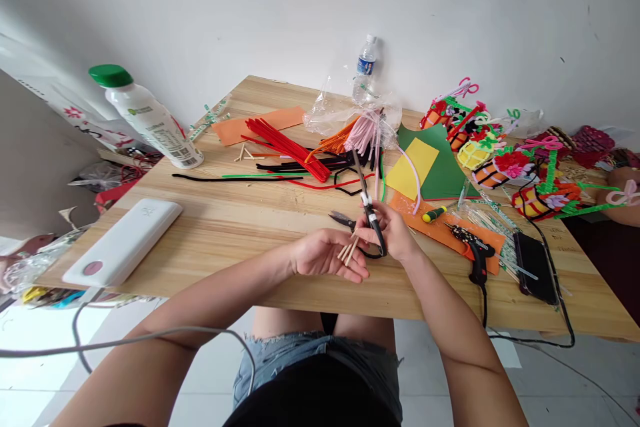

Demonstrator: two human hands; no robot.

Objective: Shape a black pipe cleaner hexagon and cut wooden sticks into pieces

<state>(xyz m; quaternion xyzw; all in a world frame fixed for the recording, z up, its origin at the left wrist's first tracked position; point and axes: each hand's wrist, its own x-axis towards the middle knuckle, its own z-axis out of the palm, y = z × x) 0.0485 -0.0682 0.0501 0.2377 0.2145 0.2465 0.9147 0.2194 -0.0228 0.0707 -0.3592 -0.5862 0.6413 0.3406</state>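
Note:
My left hand [327, 255] is turned palm up just above the front of the table, with several short wooden sticks [351, 251] lying across its partly curled fingers. The fingertips of my right hand [395, 232] come close to the upper ends of these sticks; whether they touch is unclear. Scissors [370, 210] with black handles and white bands are in my right hand, one blade pointing away from me. Between the hands a second dark blade [343, 219] points left over the table; I cannot tell whether it belongs to the same scissors.
Pipe cleaners [287, 147] in red, black, orange and pink lie behind the hands. A glue gun [477, 250], screwdriver [434, 214], phone [536, 267] and decorated baskets [543, 200] are right. A power bank [125, 240] and white bottle [150, 117] stand left; a water bottle [365, 70] is behind.

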